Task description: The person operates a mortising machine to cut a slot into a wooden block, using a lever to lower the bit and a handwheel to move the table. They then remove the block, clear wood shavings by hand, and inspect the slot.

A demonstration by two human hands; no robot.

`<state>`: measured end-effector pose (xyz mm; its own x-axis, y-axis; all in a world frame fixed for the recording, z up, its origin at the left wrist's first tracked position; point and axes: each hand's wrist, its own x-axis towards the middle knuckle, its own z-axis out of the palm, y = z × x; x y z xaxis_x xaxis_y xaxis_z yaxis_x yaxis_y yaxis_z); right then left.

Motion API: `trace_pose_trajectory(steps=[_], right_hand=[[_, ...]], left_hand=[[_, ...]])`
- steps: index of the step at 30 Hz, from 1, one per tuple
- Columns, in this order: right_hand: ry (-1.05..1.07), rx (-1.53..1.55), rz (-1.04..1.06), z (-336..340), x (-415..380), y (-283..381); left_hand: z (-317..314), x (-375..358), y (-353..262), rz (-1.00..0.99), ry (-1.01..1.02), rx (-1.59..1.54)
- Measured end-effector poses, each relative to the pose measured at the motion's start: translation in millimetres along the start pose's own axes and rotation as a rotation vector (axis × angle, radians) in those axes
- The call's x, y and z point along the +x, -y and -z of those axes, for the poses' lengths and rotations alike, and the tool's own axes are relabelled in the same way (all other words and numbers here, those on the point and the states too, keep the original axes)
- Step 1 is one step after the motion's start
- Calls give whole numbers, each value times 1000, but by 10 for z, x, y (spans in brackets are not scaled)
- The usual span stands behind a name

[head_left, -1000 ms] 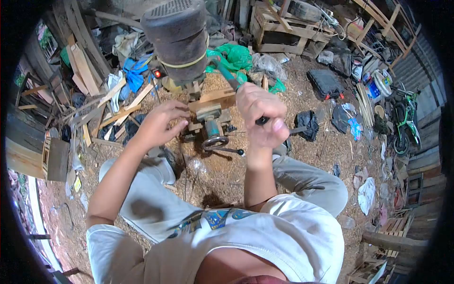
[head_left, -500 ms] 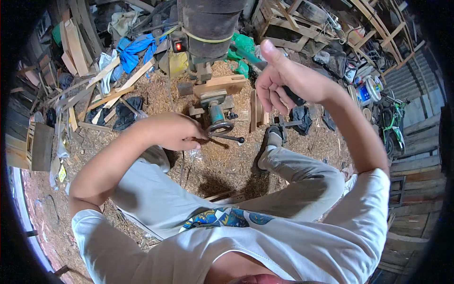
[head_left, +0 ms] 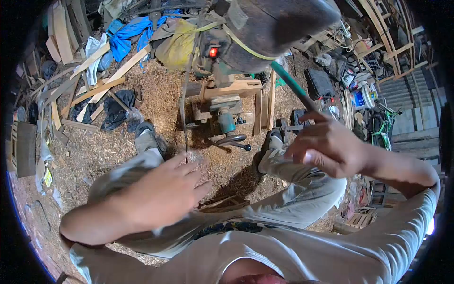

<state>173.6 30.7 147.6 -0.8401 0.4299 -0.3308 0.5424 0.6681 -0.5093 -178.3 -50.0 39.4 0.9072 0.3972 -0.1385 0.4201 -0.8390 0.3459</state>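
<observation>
My left hand (head_left: 163,191) hovers over my left thigh, its fingers loosely apart and holding nothing. My right hand (head_left: 328,146) is curled at the dark grip end of a green lever (head_left: 291,84), which slopes from the machine head (head_left: 257,40); my fingers partly hide the grip. Under the head, a wooden piece (head_left: 231,89) lies crosswise behind a green vise (head_left: 226,122). The vise's handwheel (head_left: 230,140) and its black knob face me, apart from both hands.
A red light glows on a switch box (head_left: 213,52) beside the machine head. Wood shavings (head_left: 163,94) cover the floor. Planks (head_left: 116,78), a blue cloth (head_left: 124,41) and black plastic bags (head_left: 118,111) lie at the left. A white bucket (head_left: 366,96) stands at the right.
My left hand has come away from beside the vise handwheel, back towards my lap. My right hand and the lever's grip end have swung down and to the right. The view has shifted.
</observation>
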Motion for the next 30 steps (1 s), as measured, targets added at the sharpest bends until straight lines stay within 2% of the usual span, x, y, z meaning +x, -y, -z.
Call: trace_pose_trajectory(steps=[1,3,5,7,8,10,15,17,19,22,26,28,30], right_hand=[[-20,-48,44,-65,24,-10],[2,-39,4,-177,71,-43],[3,-92,-23,-310,74,-115],[35,-92,-49,-496,63,-204],[-3,-87,-54,-634,61,-257],[-69,-153,-45,-1014,80,-418],[-257,-236,105,-2227,552,-1138],[-265,-236,164,-2336,663,-1338],[-250,-203,237,-2447,660,-1402],[-237,-179,302,-2603,609,-1500],[-429,-340,400,-2855,580,-1771],[-489,-387,414,-2724,583,-1606],[-402,-331,271,-2531,581,-1352]], left_hand=[[-15,-54,15,-5,-5,-9],[-68,-149,24,98,19,-12],[-99,-213,44,123,53,-52],[-192,-282,73,156,-72,-41],[-218,-298,90,157,-70,-48],[-265,-335,114,206,-137,-72],[-528,-449,108,247,-119,-13],[-565,-469,129,264,-109,4],[-601,-510,108,285,5,-80],[-525,-500,87,273,-15,-86],[-373,-357,70,219,-70,-85],[-319,-266,44,209,-36,-69],[-282,-178,48,193,53,-102]])
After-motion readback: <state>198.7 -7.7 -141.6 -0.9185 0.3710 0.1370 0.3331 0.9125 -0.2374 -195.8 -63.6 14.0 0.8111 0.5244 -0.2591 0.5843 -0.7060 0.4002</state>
